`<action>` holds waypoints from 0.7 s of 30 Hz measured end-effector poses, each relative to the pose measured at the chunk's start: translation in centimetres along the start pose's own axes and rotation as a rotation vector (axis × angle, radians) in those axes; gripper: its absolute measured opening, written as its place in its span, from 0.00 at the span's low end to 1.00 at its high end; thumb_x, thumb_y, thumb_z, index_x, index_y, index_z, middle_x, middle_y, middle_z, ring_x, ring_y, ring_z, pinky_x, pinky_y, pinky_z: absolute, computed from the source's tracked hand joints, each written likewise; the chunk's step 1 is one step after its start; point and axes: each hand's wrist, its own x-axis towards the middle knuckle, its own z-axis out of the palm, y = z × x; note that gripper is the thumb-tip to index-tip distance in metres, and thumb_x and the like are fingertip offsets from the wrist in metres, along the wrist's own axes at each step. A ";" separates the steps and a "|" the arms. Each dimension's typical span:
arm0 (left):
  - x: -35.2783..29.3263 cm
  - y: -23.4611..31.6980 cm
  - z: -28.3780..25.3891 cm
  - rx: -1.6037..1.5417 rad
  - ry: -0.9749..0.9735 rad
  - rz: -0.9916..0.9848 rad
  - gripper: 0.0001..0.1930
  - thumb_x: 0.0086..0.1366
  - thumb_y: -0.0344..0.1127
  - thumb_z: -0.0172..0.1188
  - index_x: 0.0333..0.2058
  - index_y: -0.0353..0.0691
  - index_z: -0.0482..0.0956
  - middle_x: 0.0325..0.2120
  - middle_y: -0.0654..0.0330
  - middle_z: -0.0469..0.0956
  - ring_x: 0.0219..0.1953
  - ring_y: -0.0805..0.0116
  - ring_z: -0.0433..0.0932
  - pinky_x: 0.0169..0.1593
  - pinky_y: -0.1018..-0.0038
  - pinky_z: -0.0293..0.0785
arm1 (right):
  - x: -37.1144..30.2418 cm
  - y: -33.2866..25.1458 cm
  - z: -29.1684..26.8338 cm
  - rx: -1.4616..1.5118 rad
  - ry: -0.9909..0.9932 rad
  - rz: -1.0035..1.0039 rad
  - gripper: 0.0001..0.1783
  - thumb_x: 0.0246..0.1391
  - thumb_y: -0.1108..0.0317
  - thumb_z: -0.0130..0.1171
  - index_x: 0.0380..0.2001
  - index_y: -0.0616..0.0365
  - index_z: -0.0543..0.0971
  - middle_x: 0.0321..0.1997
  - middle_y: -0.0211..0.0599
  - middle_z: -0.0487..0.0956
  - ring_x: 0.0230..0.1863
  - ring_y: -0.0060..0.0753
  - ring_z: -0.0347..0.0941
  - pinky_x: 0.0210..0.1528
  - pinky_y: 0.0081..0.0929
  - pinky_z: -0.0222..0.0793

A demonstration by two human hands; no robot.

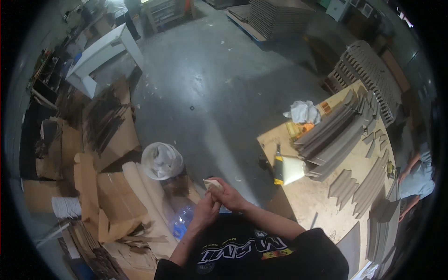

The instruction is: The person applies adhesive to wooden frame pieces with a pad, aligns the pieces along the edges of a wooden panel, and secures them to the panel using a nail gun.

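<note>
I saw left hand [206, 211] and right hand [229, 196] together on feed, fingers gripping pale piece [213, 184]; white bucket [174, 175] stood ahead-left, counter [303, 198] right.

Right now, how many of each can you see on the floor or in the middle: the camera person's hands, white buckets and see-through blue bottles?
Bare left hand and bare right hand: 2
Round white plastic bucket: 1
See-through blue plastic bottle: 1
Total: 4

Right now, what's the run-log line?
left hand: against right hand | right hand: holding pale piece | left side: clear bottle
</note>
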 end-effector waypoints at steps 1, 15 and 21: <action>1.4 1.1 -2.0 0.000 -0.002 0.001 0.16 0.72 0.39 0.54 0.51 0.33 0.74 0.42 0.37 0.80 0.49 0.34 0.78 0.51 0.50 0.74 | 2.2 -1.4 -0.2 0.035 0.000 0.026 0.27 0.73 0.60 0.53 0.69 0.56 0.61 0.52 0.38 0.78 0.55 0.28 0.74 0.61 0.29 0.69; 29.6 11.0 -13.3 0.615 0.090 0.471 0.12 0.68 0.39 0.56 0.25 0.43 0.80 0.21 0.51 0.80 0.27 0.44 0.81 0.37 0.49 0.74 | 26.0 -11.0 -8.6 0.231 0.345 -0.271 0.26 0.73 0.56 0.52 0.67 0.57 0.65 0.43 0.34 0.79 0.48 0.27 0.77 0.55 0.29 0.73; 42.6 18.5 -13.0 0.601 -0.317 0.359 0.17 0.70 0.40 0.57 0.49 0.32 0.75 0.41 0.37 0.79 0.45 0.38 0.79 0.50 0.52 0.76 | 34.3 -15.6 -22.2 0.449 0.435 -0.178 0.24 0.72 0.56 0.54 0.63 0.59 0.69 0.40 0.32 0.78 0.40 0.24 0.76 0.44 0.22 0.73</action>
